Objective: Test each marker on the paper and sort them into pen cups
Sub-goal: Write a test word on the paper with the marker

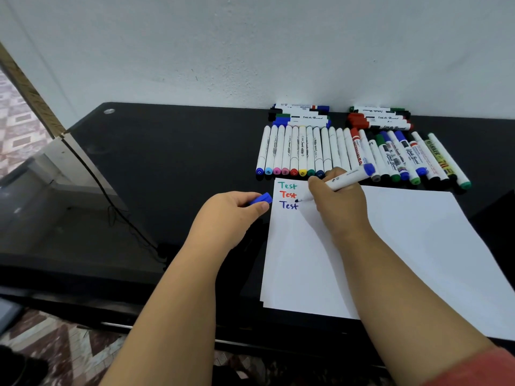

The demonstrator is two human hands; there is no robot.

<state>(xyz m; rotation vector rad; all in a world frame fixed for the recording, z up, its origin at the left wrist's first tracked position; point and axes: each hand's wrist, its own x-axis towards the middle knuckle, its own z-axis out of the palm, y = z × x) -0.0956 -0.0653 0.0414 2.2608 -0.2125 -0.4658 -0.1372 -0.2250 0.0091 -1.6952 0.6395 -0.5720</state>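
Three words are on the sheet of white paper (390, 246) so far: "Test" in green (288, 186), "Test" in red (288, 195) and "Test" in dark blue (289, 205), stacked in its corner at about 11 o'clock. That points to three markers tried, the third being the blue whiteboard marker (341, 181) now gripped in the right hand (338, 203), fingers curled round its white barrel. Its tip sits at or just off the paper, right beside the end of the blue word; I cannot tell whether it touches. The left hand (237, 213), just off the paper's edge at 9 o'clock, pinches the marker's blue cap (262, 199) between thumb and fingers.

Most of the work looks still to come. At 12 o'clock from the paper lies a long row of capped markers (348, 156) on the black counter (167, 162), thin colour-tipped ones toward 11 o'clock and fatter whiteboard and permanent ones toward 1 o'clock. Behind them, against the wall, sit two small piles of whiteboard markers (302, 117), (380, 118).

No pen cups are in view, so how much sorting is done cannot be judged. The likely next step is recapping the blue marker.
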